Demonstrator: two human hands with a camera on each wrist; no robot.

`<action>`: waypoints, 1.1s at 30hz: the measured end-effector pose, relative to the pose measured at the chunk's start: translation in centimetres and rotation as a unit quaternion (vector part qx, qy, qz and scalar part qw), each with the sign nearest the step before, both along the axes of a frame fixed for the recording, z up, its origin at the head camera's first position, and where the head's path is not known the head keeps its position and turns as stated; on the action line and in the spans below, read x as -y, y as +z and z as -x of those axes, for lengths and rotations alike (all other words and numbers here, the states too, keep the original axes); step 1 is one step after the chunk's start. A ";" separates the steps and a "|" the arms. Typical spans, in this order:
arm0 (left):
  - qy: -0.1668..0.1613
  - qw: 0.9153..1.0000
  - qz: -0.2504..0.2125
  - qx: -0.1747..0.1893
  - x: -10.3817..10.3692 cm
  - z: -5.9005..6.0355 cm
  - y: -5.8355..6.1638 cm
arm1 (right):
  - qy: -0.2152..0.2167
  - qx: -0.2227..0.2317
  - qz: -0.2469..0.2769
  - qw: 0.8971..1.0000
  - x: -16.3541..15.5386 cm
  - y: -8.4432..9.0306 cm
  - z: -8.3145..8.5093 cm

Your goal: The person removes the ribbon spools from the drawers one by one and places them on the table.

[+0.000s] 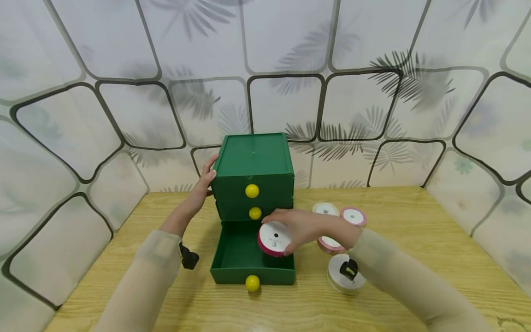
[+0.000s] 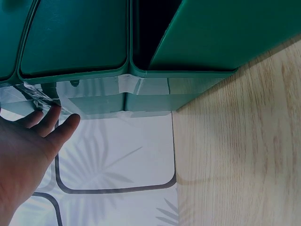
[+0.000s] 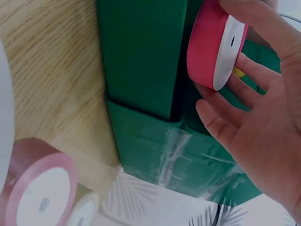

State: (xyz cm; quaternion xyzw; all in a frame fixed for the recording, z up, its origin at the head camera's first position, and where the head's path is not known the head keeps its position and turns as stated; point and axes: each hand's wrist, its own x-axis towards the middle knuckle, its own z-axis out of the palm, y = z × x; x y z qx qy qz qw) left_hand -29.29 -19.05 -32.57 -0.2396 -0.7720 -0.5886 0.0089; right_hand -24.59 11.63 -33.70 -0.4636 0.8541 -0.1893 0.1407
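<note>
A green three-drawer box (image 1: pixel 254 161) stands on the wooden table (image 1: pixel 415 276), its bottom drawer (image 1: pixel 244 258) pulled out. My left hand (image 1: pixel 206 182) rests with straight fingers against the box's upper left side; in the left wrist view the left hand (image 2: pixel 35 146) lies on that green box (image 2: pixel 141 56). My right hand (image 1: pixel 300 228) holds a dark pink ribbon spool (image 1: pixel 274 239) over the open drawer's right side. In the right wrist view, fingers and thumb of the right hand (image 3: pixel 254 94) curl round the spool (image 3: pixel 214 44) next to the box (image 3: pixel 141 61).
Several more ribbon spools lie right of the box: a white one (image 1: pixel 325 209), pink ones (image 1: pixel 354 216) (image 1: pixel 329 243) and a pale one (image 1: pixel 344 276) near my right forearm. A pink spool (image 3: pixel 35 188) shows in the right wrist view. Patterned walls enclose the table.
</note>
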 end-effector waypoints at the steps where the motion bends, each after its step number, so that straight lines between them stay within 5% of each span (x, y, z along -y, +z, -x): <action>1: 0.000 1.000 0.000 -0.001 0.0 0.0 0.0 | 0.000 0.003 0.006 1.000 -0.2 0.1 -0.1; 17: -0.003 1.000 0.001 0.010 0.1 -0.1 0.1 | -0.039 -0.054 0.039 0.997 -4.4 0.9 -1.8; 25: -0.004 1.000 -0.004 0.010 0.0 -0.1 0.2 | -0.079 -0.012 0.068 0.995 -7.7 0.5 -3.0; 33: -0.001 1.000 -0.005 0.010 -0.1 -0.1 0.1 | -0.125 -0.033 0.060 0.990 -11.2 -0.1 -4.4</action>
